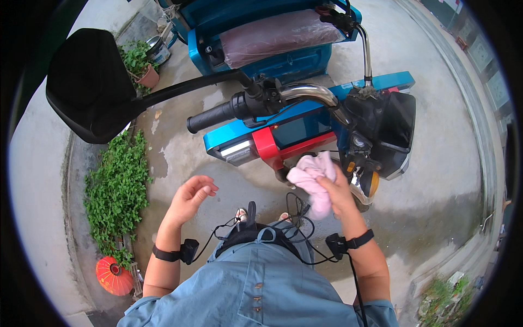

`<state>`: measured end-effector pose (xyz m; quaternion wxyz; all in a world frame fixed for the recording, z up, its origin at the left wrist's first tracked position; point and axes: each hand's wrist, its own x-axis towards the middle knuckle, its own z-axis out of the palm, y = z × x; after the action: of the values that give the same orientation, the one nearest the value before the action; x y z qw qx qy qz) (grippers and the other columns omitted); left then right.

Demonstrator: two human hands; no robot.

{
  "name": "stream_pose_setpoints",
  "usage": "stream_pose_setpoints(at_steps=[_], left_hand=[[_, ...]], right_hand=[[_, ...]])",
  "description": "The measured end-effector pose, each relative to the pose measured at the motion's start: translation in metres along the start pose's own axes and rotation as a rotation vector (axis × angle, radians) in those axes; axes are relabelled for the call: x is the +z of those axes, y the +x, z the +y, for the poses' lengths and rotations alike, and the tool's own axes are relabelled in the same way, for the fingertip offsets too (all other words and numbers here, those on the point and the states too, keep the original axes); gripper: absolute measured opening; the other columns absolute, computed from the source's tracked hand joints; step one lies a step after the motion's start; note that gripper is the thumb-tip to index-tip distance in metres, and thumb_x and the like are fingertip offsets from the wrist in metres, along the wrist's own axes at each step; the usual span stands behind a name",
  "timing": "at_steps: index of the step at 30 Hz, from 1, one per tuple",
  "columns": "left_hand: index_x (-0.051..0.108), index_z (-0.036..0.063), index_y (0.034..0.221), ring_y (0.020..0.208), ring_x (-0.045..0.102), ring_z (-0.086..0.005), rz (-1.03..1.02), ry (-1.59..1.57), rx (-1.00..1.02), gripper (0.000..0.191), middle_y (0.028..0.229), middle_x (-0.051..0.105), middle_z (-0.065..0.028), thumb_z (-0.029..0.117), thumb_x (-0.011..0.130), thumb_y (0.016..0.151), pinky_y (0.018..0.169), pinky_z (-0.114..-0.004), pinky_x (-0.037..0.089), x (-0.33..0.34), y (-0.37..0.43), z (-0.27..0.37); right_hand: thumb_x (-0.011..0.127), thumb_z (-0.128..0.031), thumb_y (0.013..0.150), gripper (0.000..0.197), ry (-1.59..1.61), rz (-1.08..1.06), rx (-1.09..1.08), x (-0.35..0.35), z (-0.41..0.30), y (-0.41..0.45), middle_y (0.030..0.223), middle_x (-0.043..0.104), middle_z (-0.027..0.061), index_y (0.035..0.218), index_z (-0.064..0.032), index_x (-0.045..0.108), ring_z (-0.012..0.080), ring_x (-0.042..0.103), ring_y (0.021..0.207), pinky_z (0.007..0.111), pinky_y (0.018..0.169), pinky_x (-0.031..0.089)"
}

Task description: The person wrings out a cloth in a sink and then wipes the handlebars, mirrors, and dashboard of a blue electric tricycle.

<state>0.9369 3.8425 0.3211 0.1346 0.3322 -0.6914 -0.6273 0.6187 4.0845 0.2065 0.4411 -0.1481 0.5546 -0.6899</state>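
A crumpled pink cloth (312,175) is gripped in my right hand (337,190), beside the front fork and the orange turn signal (372,184) of a blue cargo tricycle. My left hand (194,200) is raised over the wet concrete, fingers loosely curled and apart, holding nothing. Ahead of me are the tricycle's chrome handlebar (312,92), its black rubber grip (208,117) and a black rear-view mirror (92,88) at the upper left. A blue and red front bumper (267,143) lies below the handlebar. The black headlight housing (394,122) is above and to the right of the cloth.
Behind the handlebar is a plastic-wrapped seat (278,36). Green plants (116,192), a terracotta pot (149,77), a bucket (158,51) and a red lantern (115,276) line the left side. Black cables (300,220) hang loosely at my waist, linked to straps on both forearms.
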Motion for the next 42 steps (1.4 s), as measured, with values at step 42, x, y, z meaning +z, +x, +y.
stream_pose_setpoints(at_steps=[42], left_hand=[[0.051,0.0026,0.136,0.125,0.055,-0.0310,-0.045,-0.804,0.089,0.052,0.133,0.058,-0.0162,0.036,0.035,0.099,0.109,-0.047,0.043,-0.006,-0.077,-0.066]], right_hand=[[0.058,-0.024,0.101,0.044,-0.165,0.528,-0.143,-0.143,0.000,-0.405,0.118,0.067,0.0102,0.139,-0.0039,0.051,0.0187,0.066,0.099,0.030,0.084,0.053]])
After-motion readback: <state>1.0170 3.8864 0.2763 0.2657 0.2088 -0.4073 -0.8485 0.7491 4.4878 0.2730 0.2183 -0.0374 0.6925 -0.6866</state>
